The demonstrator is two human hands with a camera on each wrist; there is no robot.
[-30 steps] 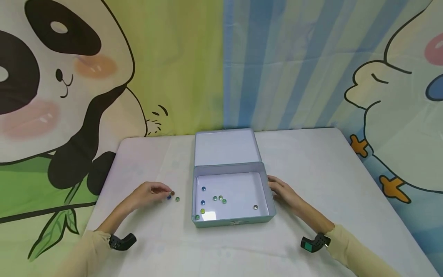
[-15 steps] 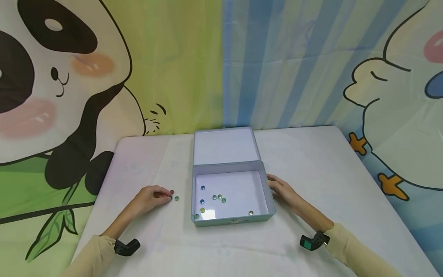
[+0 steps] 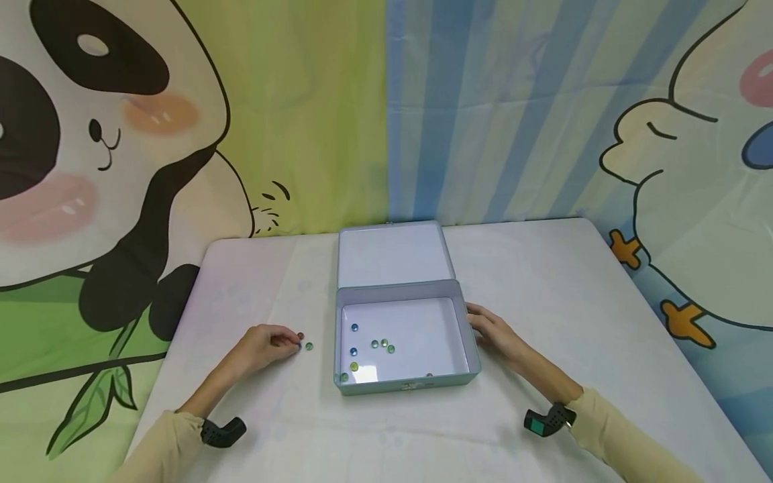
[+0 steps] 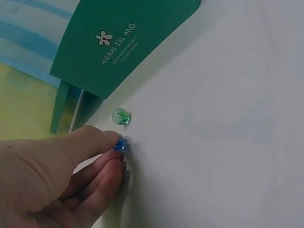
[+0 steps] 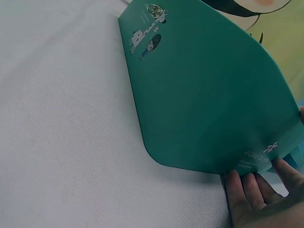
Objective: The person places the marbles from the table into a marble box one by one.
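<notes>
My left hand (image 3: 266, 347) pinches a blue marble (image 4: 120, 144) between thumb and fingers, low over the white table left of the box. Just beyond its fingertips lie a green swirled marble (image 4: 121, 116) and a reddish-brown marble (image 3: 300, 336). An open green tin box (image 3: 410, 386) stands mid-table, pale inside, its lid (image 3: 392, 258) folded back. Several glass marbles lie in it, among them a blue one (image 3: 354, 327), a yellow-green one (image 3: 353, 366) and one mostly hidden by the front wall. My right hand (image 3: 495, 335) rests its fingertips against the box's right side.
A white cloth covers the table (image 3: 543, 282). Behind it hangs a cartoon backdrop (image 3: 314, 121) with a panda at left. Both wrists carry a black device, such as the right wrist's one (image 3: 548, 422).
My left hand has closed on the blue marble beside the reddish-brown one. Inside the box, a marble has rolled left and toward the front wall. The right hand has stayed put.
</notes>
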